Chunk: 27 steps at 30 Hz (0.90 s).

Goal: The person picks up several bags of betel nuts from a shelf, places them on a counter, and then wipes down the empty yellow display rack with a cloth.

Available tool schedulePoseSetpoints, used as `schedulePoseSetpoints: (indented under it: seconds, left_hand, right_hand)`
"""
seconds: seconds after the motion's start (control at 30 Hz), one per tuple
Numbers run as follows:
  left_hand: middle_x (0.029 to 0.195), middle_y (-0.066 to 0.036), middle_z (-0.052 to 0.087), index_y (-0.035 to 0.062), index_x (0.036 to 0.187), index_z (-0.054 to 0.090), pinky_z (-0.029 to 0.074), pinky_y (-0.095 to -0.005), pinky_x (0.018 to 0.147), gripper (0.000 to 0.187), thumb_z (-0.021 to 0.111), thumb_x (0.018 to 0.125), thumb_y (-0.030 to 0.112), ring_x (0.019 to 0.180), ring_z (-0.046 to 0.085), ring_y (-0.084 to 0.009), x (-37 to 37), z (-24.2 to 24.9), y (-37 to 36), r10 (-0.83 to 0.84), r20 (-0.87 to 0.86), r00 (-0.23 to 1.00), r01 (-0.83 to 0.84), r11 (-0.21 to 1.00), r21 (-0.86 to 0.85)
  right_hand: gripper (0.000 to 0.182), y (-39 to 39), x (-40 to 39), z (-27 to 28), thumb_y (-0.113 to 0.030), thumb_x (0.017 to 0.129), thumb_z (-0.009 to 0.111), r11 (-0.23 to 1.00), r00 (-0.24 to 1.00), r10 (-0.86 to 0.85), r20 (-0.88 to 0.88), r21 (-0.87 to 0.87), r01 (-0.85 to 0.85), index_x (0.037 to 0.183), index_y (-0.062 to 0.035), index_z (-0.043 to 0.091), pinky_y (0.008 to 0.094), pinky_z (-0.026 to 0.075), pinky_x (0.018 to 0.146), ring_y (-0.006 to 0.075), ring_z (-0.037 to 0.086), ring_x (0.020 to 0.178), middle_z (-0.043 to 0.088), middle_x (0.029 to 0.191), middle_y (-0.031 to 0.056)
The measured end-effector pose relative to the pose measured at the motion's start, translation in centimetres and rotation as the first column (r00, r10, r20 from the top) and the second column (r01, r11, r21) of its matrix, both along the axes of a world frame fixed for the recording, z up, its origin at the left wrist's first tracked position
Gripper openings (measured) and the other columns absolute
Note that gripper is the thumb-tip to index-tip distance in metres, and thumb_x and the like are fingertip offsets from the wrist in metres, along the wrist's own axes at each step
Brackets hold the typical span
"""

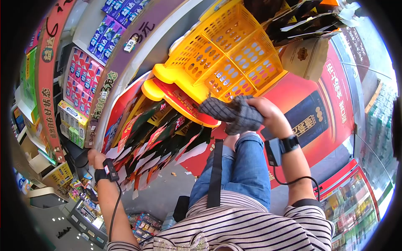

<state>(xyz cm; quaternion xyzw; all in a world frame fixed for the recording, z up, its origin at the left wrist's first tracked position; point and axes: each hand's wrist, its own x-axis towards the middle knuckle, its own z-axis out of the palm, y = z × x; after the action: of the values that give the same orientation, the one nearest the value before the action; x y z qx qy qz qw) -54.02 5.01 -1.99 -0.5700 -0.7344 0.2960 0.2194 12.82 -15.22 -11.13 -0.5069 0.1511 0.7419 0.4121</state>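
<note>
Right of centre, your right hand (268,113) is closed around a bunched grey checked cloth (234,113), holding it against the lower corner of the yellow basket (228,54). The cloth sits just above your knee, touching the basket's rim, with its loose end hanging toward the left.

It looks soft and light: it folds and droops wherever you are not gripping it, so it should give under pressure rather than slide as one piece. Judging by the slack, a fuller handful near its middle would control it better than a pinch at one edge, and a flat palm behind it would keep it pressed on the plastic.

Your left hand (94,159) is far off at the left, down by the edge of the rack (155,142) of red and dark packets. Its fingers are hidden behind the shelf edge, so you cannot tell whether they are spread or gripping anything.

Behind the basket hang more dark packets and a brown paper bag (305,56); shelves of small boxes (83,81) fill the far left.
</note>
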Motion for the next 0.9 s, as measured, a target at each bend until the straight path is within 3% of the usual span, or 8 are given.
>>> schedulePoseSetpoints:
  seconds: [0.07, 0.17, 0.23, 0.27, 0.37, 0.53, 0.63, 0.9]
  left_hand:
    - [0.073, -0.01, 0.059, 0.0044, 0.069, 0.058, 0.047, -0.033, 0.059, 0.013, 0.064, 0.062, 0.014, 0.069, 0.059, -0.0219, 3.7, 1.5, -0.5, 0.039, 0.003, 0.999, -0.039, 0.999, 0.014]
    - [0.081, -0.011, 0.06, 0.005, 0.076, 0.06, 0.048, -0.0332, 0.063, 0.017, 0.065, 0.062, 0.014, 0.076, 0.06, -0.0225, 10.0, 3.7, -0.8, 0.168, 0.005, 0.986, -0.168, 0.986, 0.012]
    - [0.091, -0.013, 0.06, 0.0048, 0.083, 0.06, 0.049, -0.0341, 0.07, 0.021, 0.065, 0.064, 0.013, 0.083, 0.06, -0.0249, 13.3, 4.1, -1.0, 0.342, 0.003, 0.94, -0.342, 0.939, -0.026]
    - [0.09, -0.013, 0.06, 0.0048, 0.083, 0.06, 0.049, -0.0341, 0.07, 0.021, 0.065, 0.064, 0.013, 0.083, 0.06, -0.025, 13.8, 3.8, -0.8, 0.383, 0.001, 0.924, -0.383, 0.924, -0.007]
    - [0.09, -0.013, 0.06, 0.0048, 0.083, 0.06, 0.049, -0.0342, 0.069, 0.021, 0.065, 0.064, 0.013, 0.083, 0.06, -0.0252, 12.7, 3.5, -0.9, 0.4, -0.003, 0.916, -0.4, 0.916, 0.011]
    - [0.09, -0.013, 0.06, 0.0047, 0.082, 0.059, 0.048, -0.0344, 0.069, 0.021, 0.065, 0.063, 0.012, 0.083, 0.06, -0.0255, 11.7, 3.4, -0.9, 0.364, -0.02, 0.931, -0.364, 0.931, 0.019]
    - [0.09, -0.013, 0.06, 0.0047, 0.082, 0.059, 0.048, -0.0345, 0.069, 0.021, 0.065, 0.063, 0.012, 0.083, 0.059, -0.0258, 11.4, 3.4, -0.9, 0.345, -0.031, 0.938, -0.345, 0.939, 0.021]
    - [0.09, -0.013, 0.06, 0.0046, 0.081, 0.059, 0.048, -0.0348, 0.068, 0.021, 0.065, 0.062, 0.012, 0.083, 0.059, -0.0264, 10.8, 3.0, -1.0, 0.299, -0.036, 0.953, -0.299, 0.954, 0.024]
  right_hand:
    - [0.026, 1.9, -1.9, -2.7, -0.012, 0.08, 0.048, 0.988, 0.987, -0.15, -0.057, -0.034, 0.149, 0.098, 0.0062, 0.052, 0.0284, 0.048, 0.064, 0.0161, 0.058, 0.071, 0.059, 0.085, 0.0101]
    - [0.033, 5.1, -3.1, -3.2, -0.019, 0.078, 0.049, 0.997, 0.921, -0.065, 0.384, -0.02, 0.079, 0.098, 0.007, 0.051, 0.0329, 0.046, 0.071, 0.0229, 0.058, 0.08, 0.059, 0.09, 0.0156]
    - [0.041, 6.8, -4.0, -5.4, -0.027, 0.076, 0.05, 0.901, 0.451, 0.334, 0.827, -0.141, -0.409, 0.096, 0.0083, 0.051, 0.0371, 0.043, 0.078, 0.0314, 0.054, 0.092, 0.057, 0.091, 0.0235]
    - [0.045, 8.3, -3.9, -4.2, -0.027, 0.075, 0.047, 0.774, 0.31, 0.494, 0.812, -0.249, -0.582, 0.103, 0.0085, 0.046, 0.0395, 0.04, 0.082, 0.0379, 0.047, 0.099, 0.049, 0.101, 0.0304]
    - [0.05, 10.8, -5.2, -9.8, -0.022, 0.075, 0.044, 0.624, 0.181, 0.578, 0.796, -0.288, -0.726, 0.113, 0.0091, 0.037, 0.0392, 0.04, 0.082, 0.039, 0.047, 0.099, 0.04, 0.113, 0.0316]
    - [0.065, 12.2, -5.9, -12.9, -0.025, 0.078, 0.04, 0.566, 0.077, 0.709, 0.701, -0.5, -0.656, 0.129, 0.0032, 0.012, 0.0399, 0.038, 0.085, 0.0351, 0.043, 0.107, 0.013, 0.134, 0.024]
    - [0.067, 12.2, -8.3, -13.7, -0.024, 0.077, 0.043, 0.633, 0.021, 0.662, 0.749, -0.545, -0.55, 0.129, 0.0038, 0.011, 0.0393, 0.038, 0.086, 0.0347, 0.044, 0.107, 0.009, 0.134, 0.0245]
    - [0.072, 12.7, -7.8, -11.7, -0.011, 0.071, 0.052, 0.333, -0.077, 0.791, 0.606, -0.533, -0.778, 0.13, 0.0014, 0.012, 0.0368, 0.041, 0.083, 0.0329, 0.043, 0.109, 0.0, 0.136, 0.0216]
